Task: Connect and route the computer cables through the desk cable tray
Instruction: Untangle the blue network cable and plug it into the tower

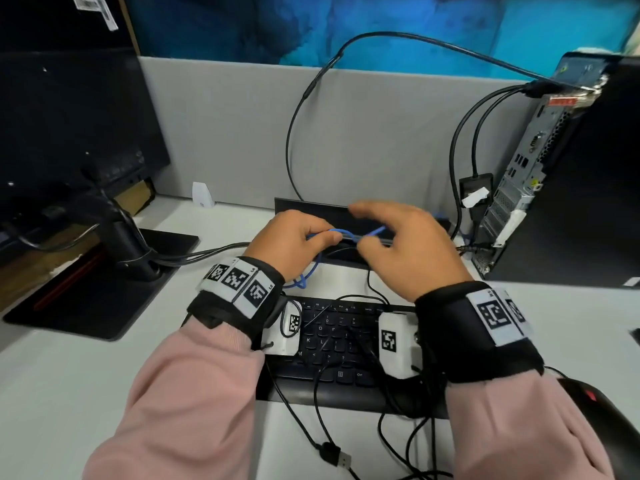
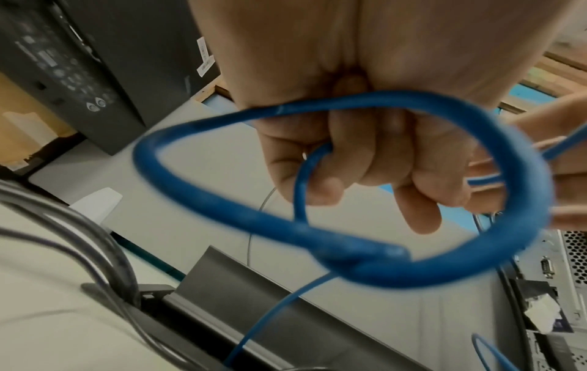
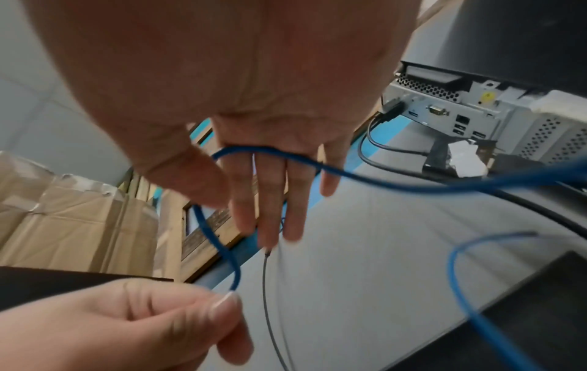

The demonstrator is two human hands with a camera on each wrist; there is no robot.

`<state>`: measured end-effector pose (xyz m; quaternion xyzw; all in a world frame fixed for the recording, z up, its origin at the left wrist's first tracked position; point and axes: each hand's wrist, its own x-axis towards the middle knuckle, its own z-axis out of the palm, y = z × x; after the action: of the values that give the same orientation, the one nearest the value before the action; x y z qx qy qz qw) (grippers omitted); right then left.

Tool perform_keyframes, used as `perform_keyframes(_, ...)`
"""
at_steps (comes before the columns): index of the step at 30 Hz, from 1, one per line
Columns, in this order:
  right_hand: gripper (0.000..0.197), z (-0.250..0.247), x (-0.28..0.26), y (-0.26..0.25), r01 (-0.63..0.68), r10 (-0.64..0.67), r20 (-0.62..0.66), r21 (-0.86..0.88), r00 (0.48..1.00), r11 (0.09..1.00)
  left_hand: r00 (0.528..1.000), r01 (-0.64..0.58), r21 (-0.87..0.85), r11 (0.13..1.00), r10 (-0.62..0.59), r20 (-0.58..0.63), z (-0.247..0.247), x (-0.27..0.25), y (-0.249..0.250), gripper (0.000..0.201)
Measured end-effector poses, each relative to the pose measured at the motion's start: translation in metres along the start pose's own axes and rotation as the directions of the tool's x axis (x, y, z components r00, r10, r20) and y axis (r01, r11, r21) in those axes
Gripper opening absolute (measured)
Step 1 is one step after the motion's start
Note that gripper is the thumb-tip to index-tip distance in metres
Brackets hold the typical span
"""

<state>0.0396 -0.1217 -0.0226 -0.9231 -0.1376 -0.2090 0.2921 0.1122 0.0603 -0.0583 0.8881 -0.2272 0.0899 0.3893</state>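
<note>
A blue cable (image 1: 337, 232) stretches between both hands above the black cable tray (image 1: 311, 207) at the back of the desk. My left hand (image 1: 291, 237) grips it with curled fingers (image 2: 349, 163); a big loop (image 2: 197, 190) of it hangs under the fist and a strand drops into the tray (image 2: 254, 288). My right hand (image 1: 398, 244) has straight fingers (image 3: 270, 200). The cable (image 3: 381, 180) lies across their base, passes by the thumb and runs down to the left hand (image 3: 127, 321). More blue cable trails right toward the computer tower (image 1: 519, 174).
A monitor on its stand (image 1: 69, 116) fills the left. Black cables (image 1: 298, 116) arc from the tower's back over the grey partition (image 1: 225, 133). A keyboard (image 1: 332, 337), thin black leads with a USB plug (image 1: 341, 457) and a mouse (image 1: 595, 410) lie near me.
</note>
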Motion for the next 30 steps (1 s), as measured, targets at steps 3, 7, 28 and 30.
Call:
perform_keyframes(3,0.049,-0.003,-0.003,0.004,-0.133,0.134,0.176,-0.017,0.975,0.991,0.999,0.015,0.055,0.998,-0.013,-0.034,-0.003,0.000,-0.005,0.026)
perform_keyframes(7,0.033,0.005,0.000,0.006,-0.106,0.118,0.053,-0.193,0.992,0.976,0.998,-0.031,0.091,0.995,0.035,-0.044,-0.001,-0.001,0.002,0.025)
perform_keyframes(28,0.025,0.010,0.007,0.044,-0.406,0.377,-0.254,-0.073,0.891,0.911,0.997,0.077,-0.036,0.996,-0.078,-0.026,-0.006,-0.001,-0.010,0.036)
perform_keyframes(30,0.021,0.015,0.005,0.044,-0.392,0.370,-0.146,-0.175,0.918,0.903,0.995,0.054,-0.088,0.995,-0.061,-0.076,-0.005,0.000,-0.002,0.049)
